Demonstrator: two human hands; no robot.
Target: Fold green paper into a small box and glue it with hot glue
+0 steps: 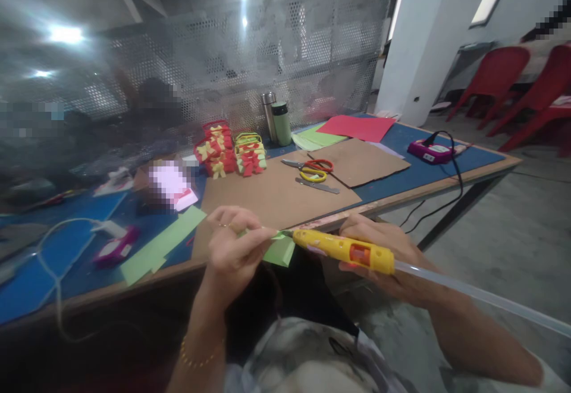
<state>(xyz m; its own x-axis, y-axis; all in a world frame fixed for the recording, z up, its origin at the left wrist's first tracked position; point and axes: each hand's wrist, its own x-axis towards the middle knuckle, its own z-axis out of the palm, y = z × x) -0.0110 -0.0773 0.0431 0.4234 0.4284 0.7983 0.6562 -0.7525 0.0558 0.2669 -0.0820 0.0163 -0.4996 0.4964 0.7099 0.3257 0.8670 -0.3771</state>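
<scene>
My left hand (234, 241) pinches a folded piece of light green paper (280, 251) at the front edge of the table. My right hand (379, 244) is wrapped round a yellow glue gun (341, 248), and a long clear glue stick (482, 298) comes out of its rear end. The gun's nozzle touches or nearly touches the top edge of the green paper, close to my left fingertips. Just beyond my hands lies a brown cardboard sheet (259, 203).
Scissors (314, 170) and a metal blade (317, 186) lie on the cardboard. Behind stand red and yellow paper pieces (218, 149), a green bottle (281, 124) and a steel flask (268, 113). Purple power sockets (430, 150) sit right; green strips (165, 247) lie left.
</scene>
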